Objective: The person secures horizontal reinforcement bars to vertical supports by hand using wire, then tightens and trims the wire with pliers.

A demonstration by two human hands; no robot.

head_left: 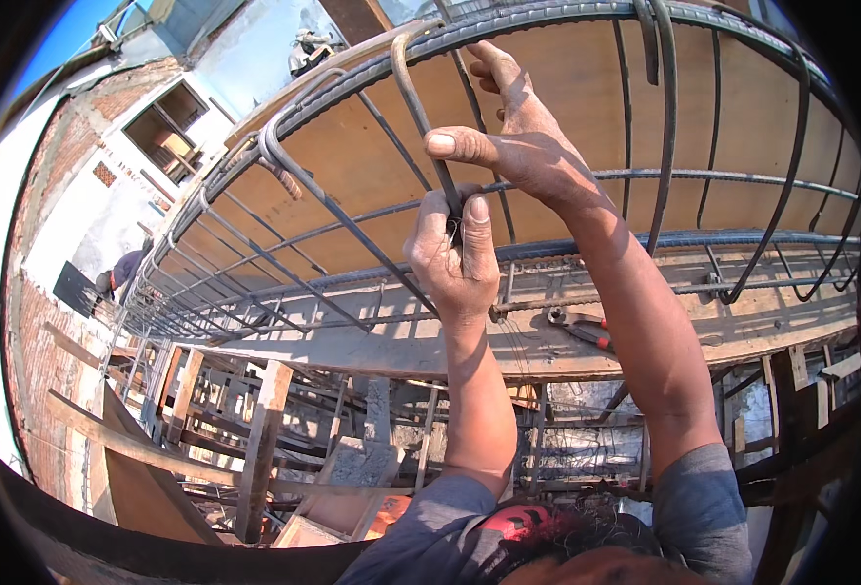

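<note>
stirrup bar, bent steel, long axis running from far left down to near right across the rebar cage. left hand clenched around its lower end; right hand just beyond, fingers spread, resting on the cage, gripping nothing.

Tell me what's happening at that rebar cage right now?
A person stands at a rebar cage set in plywood formwork. The left hand grips a bent steel stirrup where it meets a long bar. The right hand rests higher on the cage, fingers spread. Pliers lie on the formwork board below.
</note>
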